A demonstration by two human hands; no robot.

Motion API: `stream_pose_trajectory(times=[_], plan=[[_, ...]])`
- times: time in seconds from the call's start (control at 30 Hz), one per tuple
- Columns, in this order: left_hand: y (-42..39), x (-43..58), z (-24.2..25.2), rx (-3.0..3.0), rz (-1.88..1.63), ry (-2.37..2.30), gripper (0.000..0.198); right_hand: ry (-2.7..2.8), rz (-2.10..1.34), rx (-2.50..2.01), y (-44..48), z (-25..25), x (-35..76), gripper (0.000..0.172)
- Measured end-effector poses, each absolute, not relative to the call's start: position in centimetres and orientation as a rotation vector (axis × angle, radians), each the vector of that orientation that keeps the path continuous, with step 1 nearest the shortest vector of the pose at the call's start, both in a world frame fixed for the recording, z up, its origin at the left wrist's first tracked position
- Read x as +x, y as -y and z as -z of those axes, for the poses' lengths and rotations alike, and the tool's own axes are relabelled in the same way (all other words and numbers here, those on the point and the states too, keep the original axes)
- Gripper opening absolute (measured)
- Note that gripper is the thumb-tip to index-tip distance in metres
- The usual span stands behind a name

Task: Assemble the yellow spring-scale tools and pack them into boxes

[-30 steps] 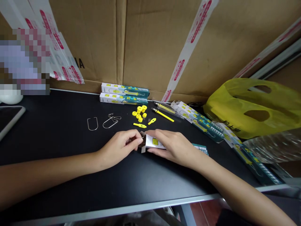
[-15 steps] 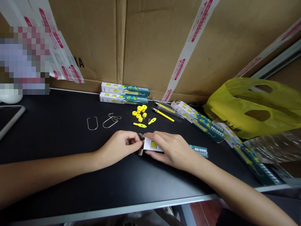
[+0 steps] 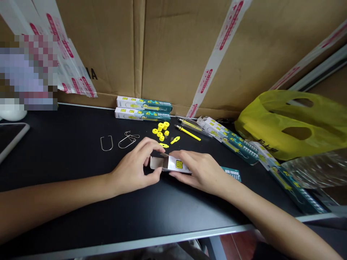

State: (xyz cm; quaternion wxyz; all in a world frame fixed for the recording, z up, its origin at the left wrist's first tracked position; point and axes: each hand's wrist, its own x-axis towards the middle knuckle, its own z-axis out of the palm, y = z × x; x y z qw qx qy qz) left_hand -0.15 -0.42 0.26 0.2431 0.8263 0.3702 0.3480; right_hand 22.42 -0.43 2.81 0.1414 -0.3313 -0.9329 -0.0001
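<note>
A long narrow white and teal box lies on the black table in front of me. My right hand is wrapped over its middle and holds it down. My left hand has its fingers curled round the box's left end, where the end flap stands open. Just behind the hands lie several small yellow plastic parts and a yellow pen-like piece.
Two matching boxes lie against the cardboard wall, more boxes to the right. Wire loops lie at left centre, a phone at far left. A yellow plastic bag and clear wrapping sit right.
My left hand has gone from pinching the box's end to curling round it, and the end flap now stands open. The right hand keeps its hold.
</note>
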Motion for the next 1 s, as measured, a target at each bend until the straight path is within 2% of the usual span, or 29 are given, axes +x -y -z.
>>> stream_pose_trajectory(times=[0.13,0.23,0.63,0.83,1.0], plan=[[0.33,-0.09,-0.11,2.237,-0.936,-0.995,0.014,2.704,-0.022,-0.942,0.6,-2.8,22.24,0.03],[0.37,-0.04,-0.22,2.273,-0.917,-0.973,0.007,2.706,-0.03,-0.935,0.72,-2.78,22.15,0.03],[0.09,0.01,-0.51,2.224,-0.914,-0.951,0.004,2.704,0.067,-0.933,0.55,-2.64,22.15,0.034],[0.06,-0.06,-0.33,2.001,-0.765,-1.001,0.012,2.719,0.239,-0.942,0.3,-2.62,22.31,0.045],[-0.04,0.38,-0.02,1.663,-0.826,-0.888,0.015,2.726,0.267,-0.957,0.0,-2.14,22.3,0.046]])
